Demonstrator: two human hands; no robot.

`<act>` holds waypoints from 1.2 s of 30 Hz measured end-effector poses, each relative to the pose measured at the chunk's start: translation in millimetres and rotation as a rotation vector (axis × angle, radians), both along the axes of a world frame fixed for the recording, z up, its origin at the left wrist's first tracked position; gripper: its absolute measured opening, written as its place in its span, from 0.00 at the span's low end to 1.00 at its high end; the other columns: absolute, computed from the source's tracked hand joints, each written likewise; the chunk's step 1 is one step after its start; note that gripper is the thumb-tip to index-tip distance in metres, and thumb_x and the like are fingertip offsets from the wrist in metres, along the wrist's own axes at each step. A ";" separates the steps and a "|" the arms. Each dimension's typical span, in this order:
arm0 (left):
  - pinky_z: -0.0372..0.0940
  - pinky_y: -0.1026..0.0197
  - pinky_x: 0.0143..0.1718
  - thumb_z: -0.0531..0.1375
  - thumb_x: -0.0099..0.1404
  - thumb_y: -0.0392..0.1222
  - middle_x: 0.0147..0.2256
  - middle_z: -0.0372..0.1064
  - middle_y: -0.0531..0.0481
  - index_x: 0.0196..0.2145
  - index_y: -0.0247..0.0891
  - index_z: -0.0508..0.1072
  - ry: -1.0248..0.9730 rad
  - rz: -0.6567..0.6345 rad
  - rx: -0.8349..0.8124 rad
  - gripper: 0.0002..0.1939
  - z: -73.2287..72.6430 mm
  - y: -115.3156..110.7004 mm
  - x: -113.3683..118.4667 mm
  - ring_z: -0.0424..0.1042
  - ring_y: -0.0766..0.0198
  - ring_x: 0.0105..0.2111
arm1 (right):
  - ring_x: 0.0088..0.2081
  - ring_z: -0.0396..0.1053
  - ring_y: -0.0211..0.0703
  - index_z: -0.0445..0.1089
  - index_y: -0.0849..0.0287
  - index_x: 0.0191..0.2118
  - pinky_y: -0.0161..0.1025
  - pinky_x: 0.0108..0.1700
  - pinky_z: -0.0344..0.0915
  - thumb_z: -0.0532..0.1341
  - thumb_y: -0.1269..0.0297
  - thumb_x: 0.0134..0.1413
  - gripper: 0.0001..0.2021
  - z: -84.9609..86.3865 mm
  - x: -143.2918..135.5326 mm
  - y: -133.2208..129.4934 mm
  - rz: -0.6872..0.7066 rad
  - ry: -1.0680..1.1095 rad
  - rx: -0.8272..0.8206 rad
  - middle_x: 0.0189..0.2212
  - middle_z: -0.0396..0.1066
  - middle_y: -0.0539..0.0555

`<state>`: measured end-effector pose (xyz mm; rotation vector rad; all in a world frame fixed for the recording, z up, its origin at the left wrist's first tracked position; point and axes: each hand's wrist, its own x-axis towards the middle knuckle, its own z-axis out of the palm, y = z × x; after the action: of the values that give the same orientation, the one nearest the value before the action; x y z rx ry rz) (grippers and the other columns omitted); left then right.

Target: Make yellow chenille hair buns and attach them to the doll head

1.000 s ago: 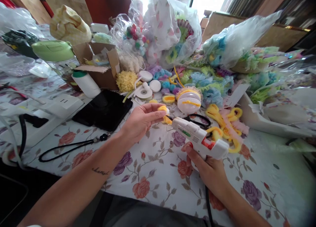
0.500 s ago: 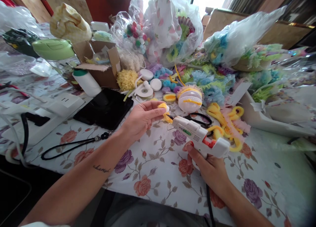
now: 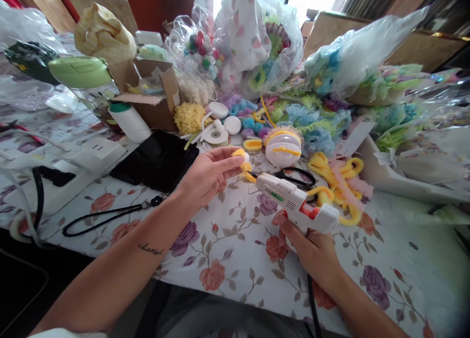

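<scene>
Between thumb and fingers, my left hand pinches a small yellow and white piece, with a yellow strip hanging from it. My right hand is wrapped round the handle of a white glue gun, whose tip points left at the yellow strip. Whether tip and strip touch is unclear. Behind the gun lie black-handled scissors. A clear and white ball with yellow trim stands beyond them, beside a yellow loop. Fuzzy yellow strips lie to the right.
A black tablet, a white bottle and a power strip are on the left. An open cardboard box stands behind. Plastic bags and colourful trimmings fill the back. A white tray is at right.
My left hand has turned the small yellow and white piece slightly, and the yellow strip has shifted. The glue gun has moved a little to the left.
</scene>
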<state>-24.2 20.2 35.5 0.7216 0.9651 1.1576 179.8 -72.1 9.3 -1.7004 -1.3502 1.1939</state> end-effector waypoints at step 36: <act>0.68 0.67 0.35 0.71 0.50 0.34 0.29 0.74 0.52 0.33 0.35 0.76 0.006 -0.007 -0.026 0.12 -1.7 -1.7 5.1 0.74 0.69 0.30 | 0.19 0.69 0.41 0.72 0.59 0.18 0.33 0.23 0.67 0.60 0.48 0.53 0.22 3.2 0.2 1.3 -0.005 0.009 -0.007 0.15 0.71 0.55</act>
<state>-19.1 18.5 33.8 0.7070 0.9807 1.1354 179.9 -70.7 12.5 -1.7010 -1.3369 1.2035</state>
